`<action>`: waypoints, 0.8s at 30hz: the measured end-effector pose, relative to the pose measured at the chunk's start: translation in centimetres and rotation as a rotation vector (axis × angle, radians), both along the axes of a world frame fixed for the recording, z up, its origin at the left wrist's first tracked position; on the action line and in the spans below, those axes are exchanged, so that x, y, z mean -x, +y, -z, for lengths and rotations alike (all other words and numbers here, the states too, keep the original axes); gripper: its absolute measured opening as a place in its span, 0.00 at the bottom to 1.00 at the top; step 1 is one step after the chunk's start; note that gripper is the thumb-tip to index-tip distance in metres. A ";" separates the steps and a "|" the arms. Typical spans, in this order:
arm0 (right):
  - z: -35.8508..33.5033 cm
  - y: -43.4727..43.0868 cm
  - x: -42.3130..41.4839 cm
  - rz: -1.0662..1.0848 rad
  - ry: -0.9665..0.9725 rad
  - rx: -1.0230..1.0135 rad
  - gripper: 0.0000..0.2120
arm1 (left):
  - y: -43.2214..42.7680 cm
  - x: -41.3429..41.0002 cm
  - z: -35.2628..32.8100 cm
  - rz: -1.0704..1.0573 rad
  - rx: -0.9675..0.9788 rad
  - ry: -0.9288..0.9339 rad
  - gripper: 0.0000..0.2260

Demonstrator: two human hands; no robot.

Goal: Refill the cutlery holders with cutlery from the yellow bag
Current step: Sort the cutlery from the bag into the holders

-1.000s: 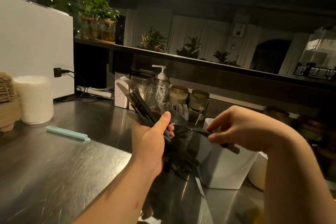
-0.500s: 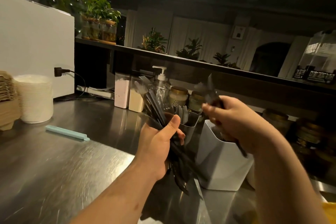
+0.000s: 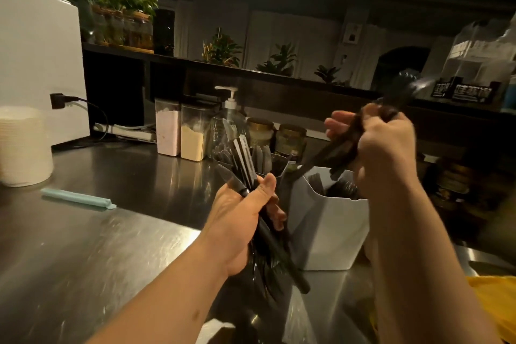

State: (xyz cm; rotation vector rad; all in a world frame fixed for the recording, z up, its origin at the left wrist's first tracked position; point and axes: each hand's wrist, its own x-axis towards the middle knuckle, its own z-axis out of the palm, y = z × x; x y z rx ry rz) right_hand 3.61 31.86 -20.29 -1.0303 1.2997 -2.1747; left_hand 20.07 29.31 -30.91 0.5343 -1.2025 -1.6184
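My left hand [image 3: 240,220] grips a bundle of black plastic cutlery [image 3: 245,165], knife blades pointing up, handles sticking out below my palm. My right hand [image 3: 382,142] holds a few black pieces [image 3: 337,151] slanted above a white cutlery holder [image 3: 326,234]; their tops are blurred. Several black forks stand inside that holder. Behind my left hand a darker holder [image 3: 279,163] carries grey spoons. A corner of the yellow bag [image 3: 494,299] shows at the lower right.
On the steel counter [image 3: 97,246] lie a light blue clip [image 3: 78,198] and a stack of white cups [image 3: 22,148] at the left. Two powder containers [image 3: 181,134], a pump bottle [image 3: 229,120] and jars [image 3: 290,137] stand behind the holders. A white appliance [image 3: 36,64] fills the far left.
My right hand has lifted its few black pieces up and to the right, above the white holder. My left hand keeps its bundle in nearly the same place.
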 end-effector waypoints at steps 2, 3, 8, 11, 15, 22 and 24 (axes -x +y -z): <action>0.1 0.1 1.1 0.013 -0.082 0.126 0.05 | -0.1 0.2 0.2 0.018 0.040 -0.027 0.13; 0.2 -0.1 1.4 0.023 -0.102 0.171 0.05 | -0.1 0.2 0.4 0.041 0.031 -0.025 0.14; 1.3 -0.8 2.2 0.006 -0.101 0.249 0.10 | -0.4 0.5 0.7 0.087 0.012 -0.002 0.13; 2.0 -1.3 2.0 -0.027 -0.030 0.164 0.09 | -0.5 0.5 0.8 0.071 0.021 -0.020 0.13; 2.3 -1.8 2.4 0.115 0.006 0.031 0.05 | -0.7 0.5 0.9 0.057 0.005 -0.019 0.13; 3.4 -2.1 3.2 -0.001 0.140 -0.417 0.11 | -1.0 0.3 0.7 0.008 -0.031 -0.014 0.12; 3.3 -2.1 3.4 0.076 0.211 -0.396 0.16 | -1.1 0.3 0.7 0.011 -0.035 -0.009 0.12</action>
